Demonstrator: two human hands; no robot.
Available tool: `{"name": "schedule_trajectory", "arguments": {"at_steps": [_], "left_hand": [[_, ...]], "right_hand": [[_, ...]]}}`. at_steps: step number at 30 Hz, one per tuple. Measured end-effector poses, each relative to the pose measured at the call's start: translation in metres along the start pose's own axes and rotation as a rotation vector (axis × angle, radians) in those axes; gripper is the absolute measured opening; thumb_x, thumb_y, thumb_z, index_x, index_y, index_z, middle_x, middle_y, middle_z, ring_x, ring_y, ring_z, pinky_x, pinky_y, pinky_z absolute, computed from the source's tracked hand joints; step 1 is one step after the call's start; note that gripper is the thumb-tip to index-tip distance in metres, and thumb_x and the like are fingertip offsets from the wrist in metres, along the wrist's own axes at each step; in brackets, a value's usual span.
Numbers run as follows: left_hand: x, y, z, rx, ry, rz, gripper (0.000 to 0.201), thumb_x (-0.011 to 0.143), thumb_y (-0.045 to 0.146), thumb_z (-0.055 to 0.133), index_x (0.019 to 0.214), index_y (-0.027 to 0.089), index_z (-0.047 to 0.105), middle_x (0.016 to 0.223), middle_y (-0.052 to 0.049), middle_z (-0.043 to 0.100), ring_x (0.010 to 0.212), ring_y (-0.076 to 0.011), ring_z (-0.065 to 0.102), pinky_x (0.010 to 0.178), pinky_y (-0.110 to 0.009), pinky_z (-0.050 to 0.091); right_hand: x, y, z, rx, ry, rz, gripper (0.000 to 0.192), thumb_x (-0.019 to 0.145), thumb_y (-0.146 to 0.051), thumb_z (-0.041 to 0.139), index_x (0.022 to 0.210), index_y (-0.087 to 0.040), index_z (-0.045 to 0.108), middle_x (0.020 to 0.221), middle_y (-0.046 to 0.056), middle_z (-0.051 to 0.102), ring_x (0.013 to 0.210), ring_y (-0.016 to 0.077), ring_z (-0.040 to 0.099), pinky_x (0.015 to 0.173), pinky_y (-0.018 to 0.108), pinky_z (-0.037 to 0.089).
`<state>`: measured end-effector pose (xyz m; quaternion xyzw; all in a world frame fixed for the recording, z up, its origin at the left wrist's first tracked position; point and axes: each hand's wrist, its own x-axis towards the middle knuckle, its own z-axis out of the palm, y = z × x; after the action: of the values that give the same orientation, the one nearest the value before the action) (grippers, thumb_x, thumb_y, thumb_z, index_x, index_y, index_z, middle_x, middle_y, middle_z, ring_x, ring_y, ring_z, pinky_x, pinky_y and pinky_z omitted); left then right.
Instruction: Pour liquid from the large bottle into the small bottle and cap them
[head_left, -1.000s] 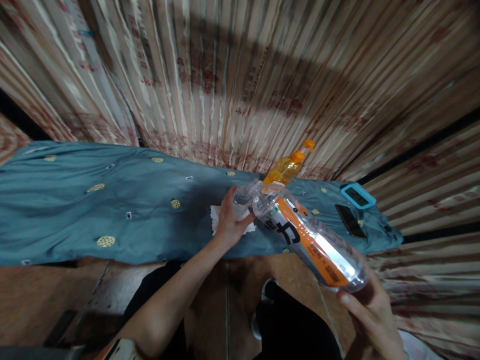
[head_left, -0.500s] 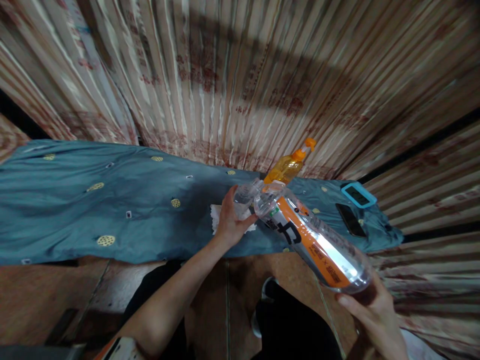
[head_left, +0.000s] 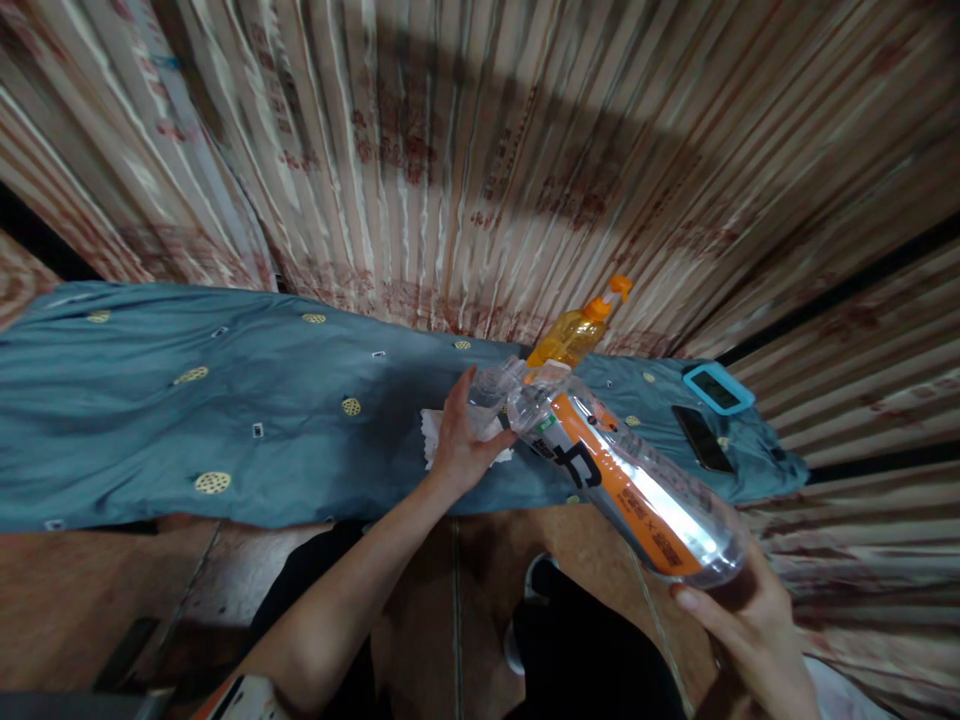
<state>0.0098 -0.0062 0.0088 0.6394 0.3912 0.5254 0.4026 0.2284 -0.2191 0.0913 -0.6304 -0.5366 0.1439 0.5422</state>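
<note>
My right hand [head_left: 750, 625] is closed around the base of a large clear plastic bottle [head_left: 630, 485] with an orange and silver label. The bottle lies tilted in the air, its neck pointing down and left to a small clear cup [head_left: 487, 388]. Fingers and thumb of my left hand [head_left: 463, 440] wrap the cup from the near left side. Whether the bottle's mouth touches the cup's rim I cannot tell, nor can I make out any liquid in the cup. Beneath my left hand lies a white lace-edged cloth or napkin [head_left: 430, 440].
An amber pump bottle [head_left: 566, 340] with an orange top stands behind the cup. To the right lie a black phone [head_left: 703, 438] and a blue-framed device with a dark screen [head_left: 718, 388]. A teal cloth [head_left: 285, 400] covers the narrow table, and a pleated curtain [head_left: 450, 180] hangs behind it.
</note>
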Motion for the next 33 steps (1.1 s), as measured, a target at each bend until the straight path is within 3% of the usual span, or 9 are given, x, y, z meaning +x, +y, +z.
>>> {"name": "schedule_trajectory", "arguments": {"at_steps": [13,22,33], "left_hand": [[0.001,0.000,0.000,0.049,0.023,0.048,0.099,0.069,0.042,0.088,0.151,0.024,0.034,0.160,-0.017,0.041,0.150,-0.0354,0.042,0.126,-0.056,0.034],[0.000,0.006,-0.002,-0.006,-0.003,-0.007,0.109,0.066,0.037,0.089,0.155,0.023,0.029,0.162,-0.019,0.041,0.151,-0.0375,0.041,0.126,-0.058,0.033],[0.000,0.005,-0.006,0.004,-0.057,0.040,0.111,0.063,0.052,0.091,0.154,0.028,0.033,0.160,-0.016,0.040,0.150,-0.0383,0.041,0.125,-0.060,0.032]], "right_hand": [[-0.006,0.010,-0.004,0.013,-0.014,0.070,0.083,0.078,-0.044,0.091,0.149,-0.019,0.056,0.146,0.009,0.056,0.131,0.0246,0.057,0.102,0.020,0.049],[-0.002,0.001,0.000,-0.002,0.008,0.059,0.081,0.075,-0.044,0.092,0.146,-0.020,0.060,0.139,0.009,0.062,0.122,0.0262,0.063,0.093,0.022,0.055],[-0.003,0.000,-0.002,0.004,-0.004,0.096,0.085,0.075,-0.042,0.092,0.147,-0.016,0.057,0.137,0.010,0.062,0.120,0.0278,0.064,0.092,0.023,0.056]]}}
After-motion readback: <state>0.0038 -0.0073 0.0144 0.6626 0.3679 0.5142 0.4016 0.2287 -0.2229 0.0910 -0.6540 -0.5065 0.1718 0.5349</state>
